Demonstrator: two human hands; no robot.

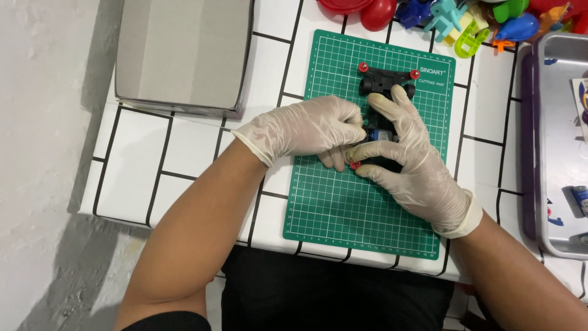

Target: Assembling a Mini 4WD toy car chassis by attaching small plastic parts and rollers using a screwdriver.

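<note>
A white table top marked with black grid lines (184,147) is seen from above, and on it a grey rectangular cardboard box (180,52) is set at the far left, a grey metal tray (560,147) at the right edge, and a heap of bright plastic toys (465,21) along the far edge. In the middle a green cutting mat ruled with a white grid (343,208) is laid, and on it, toward its far half, a small black plastic toy-car chassis with red wheel hubs (387,79) is held down. The left hand in a translucent white glove (306,129) is closed around the near left side of the chassis, its fingertips pressed together on a part that is hidden by the fingers. The right hand, likewise gloved (410,159), is spread over the body, its fingers reaching to the far axle while the thumb and lower fingers pinch near a small red plastic piece (355,165) at the near end. The chassis is judged light, stiff and somewhat brittle at its thin axle arms; it is best gripped along the thick central body, and the gloves may slip on smooth plastic.
</note>
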